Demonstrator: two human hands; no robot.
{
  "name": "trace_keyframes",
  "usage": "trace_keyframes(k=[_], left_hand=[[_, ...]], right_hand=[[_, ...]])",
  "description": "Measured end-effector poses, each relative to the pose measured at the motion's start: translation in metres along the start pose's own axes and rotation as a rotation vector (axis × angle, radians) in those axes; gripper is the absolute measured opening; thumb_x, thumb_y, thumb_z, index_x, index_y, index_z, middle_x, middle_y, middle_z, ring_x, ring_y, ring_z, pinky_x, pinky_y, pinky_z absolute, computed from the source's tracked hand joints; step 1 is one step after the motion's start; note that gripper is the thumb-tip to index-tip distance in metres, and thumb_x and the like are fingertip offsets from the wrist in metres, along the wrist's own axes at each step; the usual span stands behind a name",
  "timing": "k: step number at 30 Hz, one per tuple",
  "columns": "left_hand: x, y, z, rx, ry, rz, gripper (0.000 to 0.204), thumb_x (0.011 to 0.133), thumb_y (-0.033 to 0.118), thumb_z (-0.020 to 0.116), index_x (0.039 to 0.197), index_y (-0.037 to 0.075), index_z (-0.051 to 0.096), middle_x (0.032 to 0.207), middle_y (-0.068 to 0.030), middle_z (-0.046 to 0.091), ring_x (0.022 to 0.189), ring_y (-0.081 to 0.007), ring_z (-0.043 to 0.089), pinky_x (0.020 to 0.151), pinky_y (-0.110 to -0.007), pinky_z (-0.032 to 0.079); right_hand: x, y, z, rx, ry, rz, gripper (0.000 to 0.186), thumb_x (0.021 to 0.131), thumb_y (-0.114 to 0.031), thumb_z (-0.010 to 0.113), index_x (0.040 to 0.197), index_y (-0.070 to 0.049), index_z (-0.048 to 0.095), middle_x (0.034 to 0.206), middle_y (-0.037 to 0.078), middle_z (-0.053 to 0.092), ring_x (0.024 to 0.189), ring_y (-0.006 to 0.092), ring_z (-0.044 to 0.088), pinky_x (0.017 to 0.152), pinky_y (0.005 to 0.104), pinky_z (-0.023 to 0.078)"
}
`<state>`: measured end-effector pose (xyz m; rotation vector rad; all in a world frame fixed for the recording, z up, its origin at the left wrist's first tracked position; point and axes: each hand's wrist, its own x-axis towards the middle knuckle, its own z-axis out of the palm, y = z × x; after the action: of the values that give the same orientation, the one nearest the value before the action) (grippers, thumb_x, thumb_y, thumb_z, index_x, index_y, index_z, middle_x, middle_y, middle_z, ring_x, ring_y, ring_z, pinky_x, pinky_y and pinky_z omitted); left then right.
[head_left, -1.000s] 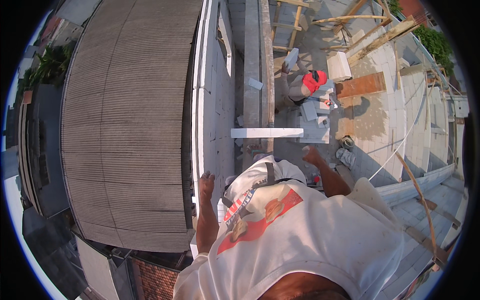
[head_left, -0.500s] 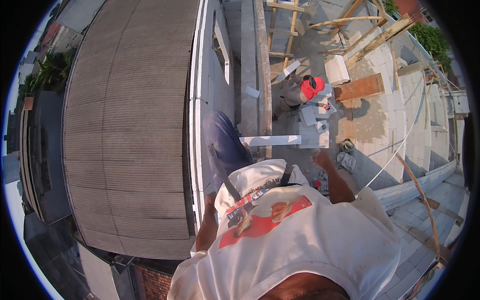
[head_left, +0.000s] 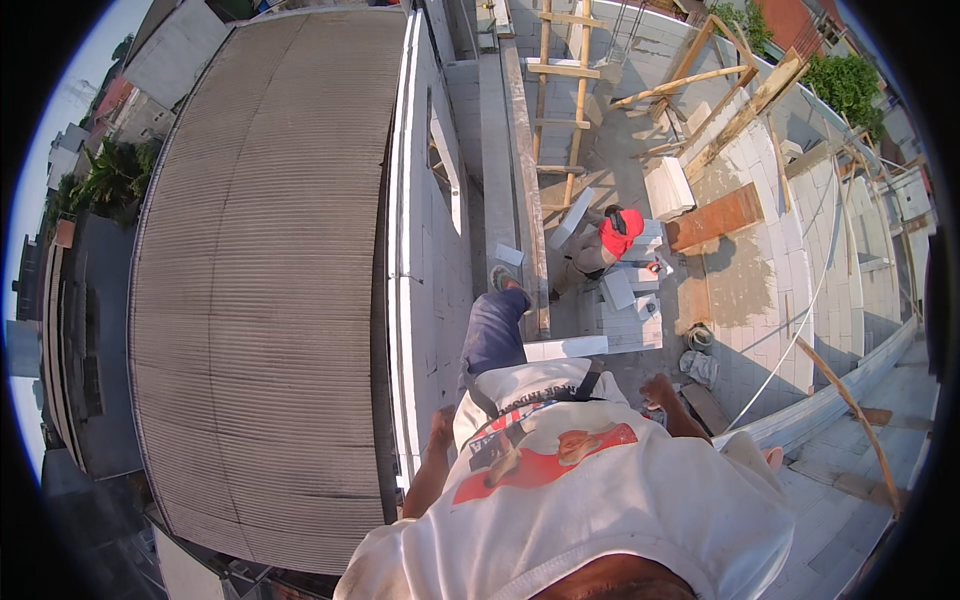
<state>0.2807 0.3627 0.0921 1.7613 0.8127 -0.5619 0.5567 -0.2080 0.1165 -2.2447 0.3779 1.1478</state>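
My left hand [head_left: 442, 426] hangs beside my hip, close to the top of the white block wall [head_left: 402, 330]; its fingers are too small and shaded to make out. On the other side, my right hand [head_left: 659, 391] is held out from my body, fingers loosely apart, with nothing visible in it. My leg in blue trousers [head_left: 495, 335] stretches forward, its sandalled foot [head_left: 512, 284] on the long grey ledge [head_left: 497, 190]. A white block [head_left: 508, 254] lies just beyond the foot. Across in front of my waist runs a long white block edge [head_left: 566, 348].
Lower down, a co-worker in a red head covering [head_left: 622, 230] bends by white blocks [head_left: 618, 290], near a long pale block [head_left: 572, 218]. A wooden ladder [head_left: 578, 120] stands beyond. Corrugated roofing [head_left: 265, 280] drops away left. A brown board [head_left: 715, 217] and bamboo poles [head_left: 850, 420] lie right.
My leg has straightened forward, and its foot now shows on the ledge. Both hands sit lower in the picture, the left slightly further right. The whole view has shifted with my head.
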Motion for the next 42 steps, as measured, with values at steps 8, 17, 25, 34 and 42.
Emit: trace_keyframes(k=[8,17,25,34,42], left_hand=[[0.065,0.036,-0.022,0.189,-0.113,0.037,0.037,0.094,0.031,0.063,0.106,-0.002,0.073,0.110,-0.0231,0.070,0.106,-0.0332,0.067,0.091,-0.042,0.053],[0.168,0.126,-0.065,0.710,-0.364,0.236,0.042,0.094,0.034,0.063,0.112,-0.003,0.074,0.120,-0.0268,0.070,0.116,-0.0370,0.067,0.099,-0.042,0.053],[0.285,0.219,-0.130,0.418,-0.123,0.153,0.043,0.088,0.026,0.064,0.118,-0.004,0.073,0.128,-0.0332,0.066,0.125,-0.0457,0.063,0.107,-0.044,0.051],[0.393,0.343,-0.164,0.100,0.030,0.139,0.067,0.093,0.029,0.067,0.143,-0.013,0.052,0.119,-0.0241,0.070,0.104,-0.0251,0.068,0.082,-0.036,0.056],[0.463,0.469,-0.186,-0.205,-0.008,-0.243,0.052,0.092,0.025,0.065,0.131,-0.008,0.066,0.134,-0.0331,0.064,0.127,-0.0406,0.063,0.106,-0.039,0.050]], right_hand=[[0.121,-0.225,-0.067,-0.210,0.216,-0.356,0.049,0.068,-0.014,0.079,0.115,-0.004,0.069,0.094,0.016,0.076,0.089,0.0314,0.076,0.080,0.0419,0.060],[0.215,-0.432,-0.150,-0.138,0.130,-0.609,0.051,0.078,-0.008,0.072,0.128,-0.005,0.065,0.087,0.011,0.072,0.080,0.0208,0.070,0.073,0.0369,0.057],[0.204,-0.400,-0.147,0.187,-0.006,-0.250,0.034,0.091,-0.004,0.058,0.125,0.000,0.063,0.079,0.011,0.071,0.066,0.0184,0.068,0.055,0.0306,0.051],[0.183,-0.337,-0.127,0.034,-0.244,0.079,0.042,0.080,-0.005,0.073,0.122,-0.003,0.066,0.075,0.011,0.069,0.065,0.0226,0.070,0.055,0.0362,0.057],[0.303,-0.466,-0.188,-0.030,-0.241,0.007,0.050,0.072,-0.005,0.079,0.121,-0.004,0.069,0.072,0.010,0.069,0.060,0.0215,0.069,0.050,0.0355,0.054]])
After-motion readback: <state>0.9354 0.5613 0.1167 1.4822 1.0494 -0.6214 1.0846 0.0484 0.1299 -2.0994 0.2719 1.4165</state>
